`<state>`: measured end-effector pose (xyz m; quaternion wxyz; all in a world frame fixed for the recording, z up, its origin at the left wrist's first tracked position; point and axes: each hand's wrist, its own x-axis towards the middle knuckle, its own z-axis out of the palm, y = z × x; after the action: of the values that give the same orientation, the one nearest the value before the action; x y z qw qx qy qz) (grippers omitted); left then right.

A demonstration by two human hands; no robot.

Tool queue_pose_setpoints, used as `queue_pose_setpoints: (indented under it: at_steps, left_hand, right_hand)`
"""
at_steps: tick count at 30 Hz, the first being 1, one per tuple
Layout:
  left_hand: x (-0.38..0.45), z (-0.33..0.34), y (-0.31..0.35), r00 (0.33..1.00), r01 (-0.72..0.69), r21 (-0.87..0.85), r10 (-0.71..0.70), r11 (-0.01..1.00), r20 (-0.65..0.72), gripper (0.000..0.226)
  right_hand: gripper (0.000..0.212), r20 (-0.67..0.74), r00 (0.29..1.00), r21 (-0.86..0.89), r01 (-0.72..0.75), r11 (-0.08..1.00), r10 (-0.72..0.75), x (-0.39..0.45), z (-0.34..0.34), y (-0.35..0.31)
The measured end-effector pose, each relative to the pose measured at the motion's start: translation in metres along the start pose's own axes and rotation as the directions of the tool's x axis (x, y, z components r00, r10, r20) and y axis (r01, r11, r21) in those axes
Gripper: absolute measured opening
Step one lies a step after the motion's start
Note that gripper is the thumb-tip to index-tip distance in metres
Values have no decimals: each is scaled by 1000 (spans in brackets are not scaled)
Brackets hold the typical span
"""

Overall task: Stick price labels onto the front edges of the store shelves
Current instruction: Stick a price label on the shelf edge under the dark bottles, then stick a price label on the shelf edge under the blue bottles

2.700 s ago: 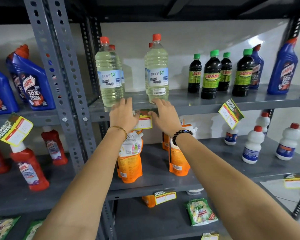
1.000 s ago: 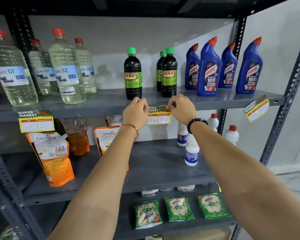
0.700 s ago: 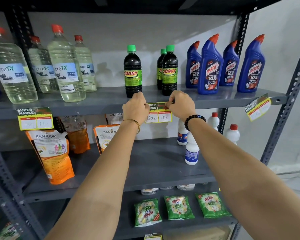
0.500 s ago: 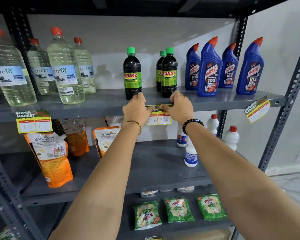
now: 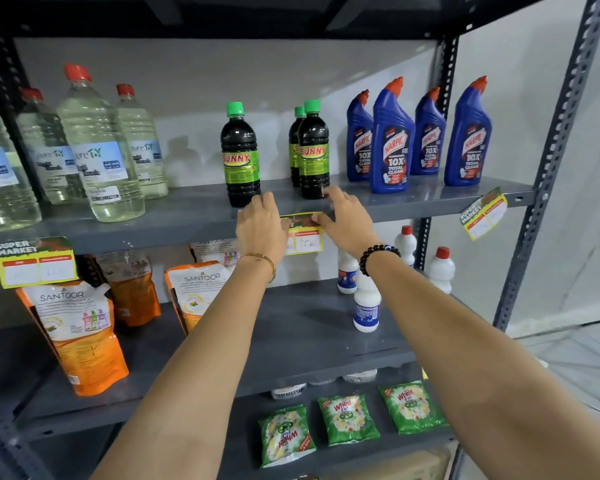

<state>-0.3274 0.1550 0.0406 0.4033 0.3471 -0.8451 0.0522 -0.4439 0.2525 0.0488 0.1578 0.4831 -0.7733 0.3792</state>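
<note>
A yellow, red and green price label (image 5: 305, 237) hangs on the front edge of the upper grey shelf (image 5: 413, 211), below the dark green-capped bottles (image 5: 313, 150). My left hand (image 5: 260, 226) lies flat over the label's left part, fingers stretched onto the shelf top. My right hand (image 5: 347, 220) presses the label's top right corner against the edge, fingers extended. Neither hand grips anything. A second price label (image 5: 35, 263) hangs on the same edge at the left, and a third label (image 5: 484, 214) hangs tilted at the right end.
Clear red-capped bottles (image 5: 97, 150) stand at the left, blue toilet-cleaner bottles (image 5: 392, 140) at the right. Orange pouches (image 5: 80, 334) and white bottles (image 5: 366, 306) fill the middle shelf, green sachets (image 5: 347, 419) the lower one. A perforated upright (image 5: 548, 174) bounds the right side.
I moved right from the clear bottles' label to this one. My hands went from pinching its top corners to pressing flat on it; the left hand now covers its left half.
</note>
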Motion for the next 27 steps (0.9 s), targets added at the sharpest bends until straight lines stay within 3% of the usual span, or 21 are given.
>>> queue_pose_setpoints:
  at_steps: [6, 12, 19, 27]
  left_hand:
    - [-10, 30, 65, 982, -188, -28, 187, 982, -15, 52]
    - [-21, 77, 176, 954, -285, -96, 292, 954, 65, 55]
    - [-12, 117, 277, 965, -245, -147, 255, 958, 60, 41]
    - [-4, 140, 309, 990, -116, -155, 127, 981, 62, 29]
  right_hand:
    - [43, -173, 984, -195, 12, 981, -46, -25, -45, 77]
    - [44, -219, 976, -351, -92, 932, 14, -29, -105, 177]
    - [42, -133, 991, -437, -55, 898, -4, -10, -165, 266]
    - [30, -90, 993, -371, 44, 928, -82, 5, -173, 290]
